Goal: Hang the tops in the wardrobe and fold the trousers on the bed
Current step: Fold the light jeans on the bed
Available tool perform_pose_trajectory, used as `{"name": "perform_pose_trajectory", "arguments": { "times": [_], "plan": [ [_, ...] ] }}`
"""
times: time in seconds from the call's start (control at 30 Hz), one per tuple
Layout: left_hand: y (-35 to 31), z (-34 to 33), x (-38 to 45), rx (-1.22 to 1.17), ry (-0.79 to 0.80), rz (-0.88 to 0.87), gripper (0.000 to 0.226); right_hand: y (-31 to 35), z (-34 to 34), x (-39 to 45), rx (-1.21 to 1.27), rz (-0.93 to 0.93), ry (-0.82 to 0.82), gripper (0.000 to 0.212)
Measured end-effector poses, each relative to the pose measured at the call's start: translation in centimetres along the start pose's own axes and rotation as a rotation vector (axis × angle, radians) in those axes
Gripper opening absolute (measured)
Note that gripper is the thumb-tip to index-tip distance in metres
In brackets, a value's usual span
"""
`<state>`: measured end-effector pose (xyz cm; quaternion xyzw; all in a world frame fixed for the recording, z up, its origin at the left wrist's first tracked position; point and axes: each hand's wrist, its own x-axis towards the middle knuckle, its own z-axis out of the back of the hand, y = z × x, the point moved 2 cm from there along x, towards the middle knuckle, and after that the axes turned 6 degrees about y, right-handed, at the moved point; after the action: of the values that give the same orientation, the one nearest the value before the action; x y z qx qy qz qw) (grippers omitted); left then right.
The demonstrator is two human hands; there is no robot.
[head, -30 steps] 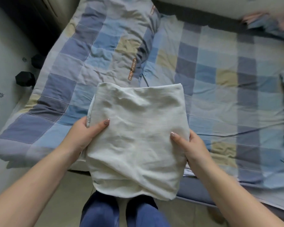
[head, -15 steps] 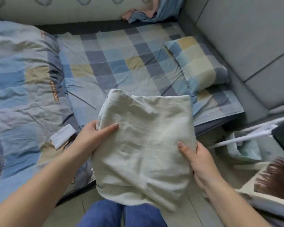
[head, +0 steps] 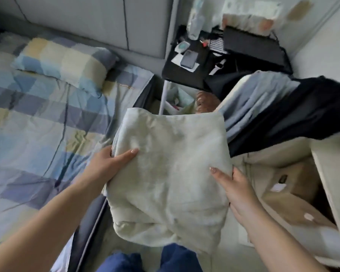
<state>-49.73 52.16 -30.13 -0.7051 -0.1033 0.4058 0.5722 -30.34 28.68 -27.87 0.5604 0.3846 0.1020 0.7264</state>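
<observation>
we have the folded cream trousers (head: 171, 173) held up in the air in front of us, over the gap between the bed and the floor, not resting on anything. the bundle is a rough rectangle, its long axis running away from us toward the bedside stand, the far edge straight and flat, the near edge sagging and bunched above our blue-clad knees (head: 151, 262). we judge the sag comes from soft cloth with support only at its sides.

our left hand (head: 108, 165) takes the left edge, thumb laid on top and the fingers tucked under the fabric, so this grip is closed on the cloth. our right hand (head: 238, 191) does the same on the right edge, thumb on top, fingers beneath. we reckon holding both sides keeps the folds from slipping open while the bundle is carried.

to the left lies the bed (head: 37, 134) in its blue and yellow checked cover, with a matching pillow (head: 63, 61) near the grey headboard. ahead stands a black bedside stand (head: 186, 75) with a phone on it. to the right a pale blue garment (head: 249, 101) and a black garment (head: 302, 114) are draped over a cream edge, likely tops waiting for the wardrobe. the picture is blurred, so finer detail escapes us.
</observation>
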Motion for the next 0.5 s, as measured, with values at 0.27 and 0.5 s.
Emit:
{"name": "perform_pose_trajectory", "arguments": {
  "times": [0.27, 0.5],
  "plan": [
    [-2.9, -22.8, 5.0, 0.154, 0.312, 0.072, 0.07, -2.8, 20.3, -2.4, 0.141, -0.025, -0.307, 0.031],
    [-4.8, -42.6, 6.7, 0.353, 0.525, 0.066, 0.06, -5.1, 35.9, -5.3, 0.229, -0.04, -0.564, 0.022]
  ]
}}
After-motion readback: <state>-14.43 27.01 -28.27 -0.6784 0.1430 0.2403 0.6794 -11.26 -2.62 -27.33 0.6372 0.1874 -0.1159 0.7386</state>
